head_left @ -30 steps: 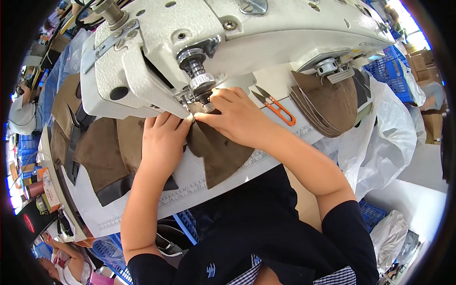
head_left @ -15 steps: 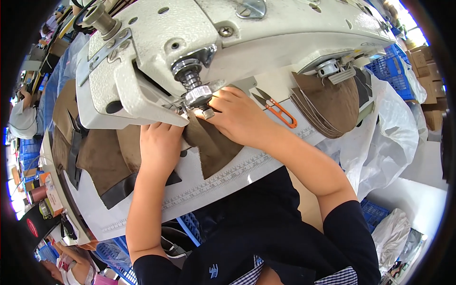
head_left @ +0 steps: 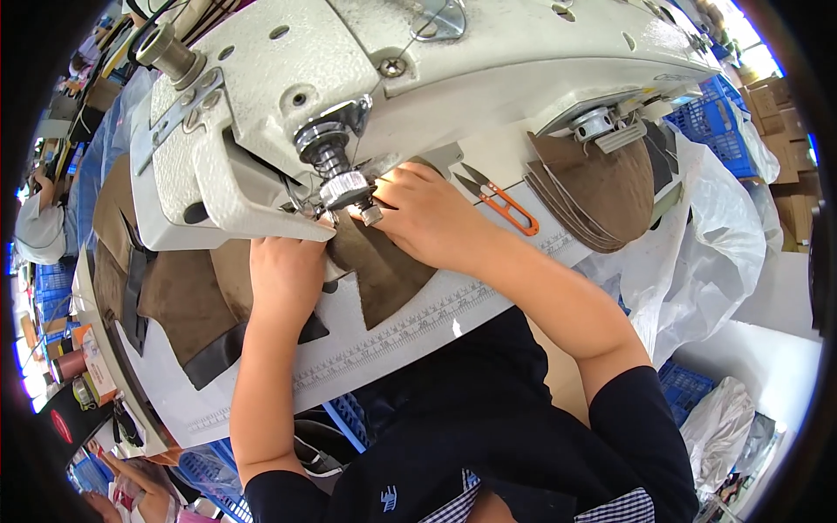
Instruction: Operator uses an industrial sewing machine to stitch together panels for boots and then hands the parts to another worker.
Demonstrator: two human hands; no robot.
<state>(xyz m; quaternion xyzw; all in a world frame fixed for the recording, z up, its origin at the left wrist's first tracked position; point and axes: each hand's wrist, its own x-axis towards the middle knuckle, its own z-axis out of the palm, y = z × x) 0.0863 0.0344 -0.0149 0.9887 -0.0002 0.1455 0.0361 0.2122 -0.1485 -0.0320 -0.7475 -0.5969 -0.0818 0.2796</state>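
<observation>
directions are taken from the centre of the view, with twelve o'clock at the top. the white sewing machine (head_left: 279, 87) is set across the upper part, its head at ten to eleven o'clock. a brown piece (head_left: 388, 279) is found close to the centre, with its upper end run in under the head and its lower edge laid over the white table surface (head_left: 349, 349), which is marked with a ruler scale. the left hand (head_left: 286, 275) is placed at nine o'clock on brown material; its fingertips are hidden by the head, and whether anything is pinched cannot be made out. the right hand (head_left: 432, 213) is placed at twelve o'clock, near the centre, against the brown piece; its fingers are bent and partly covered by the tension knob (head_left: 344, 187), so its grip cannot be confirmed. at two o'clock, orange-handled snips (head_left: 510, 211) are laid with blades apart. just past them, a stack of brown pieces (head_left: 602, 196) is noted. clear plastic (head_left: 697, 235) is draped at three o'clock.
</observation>
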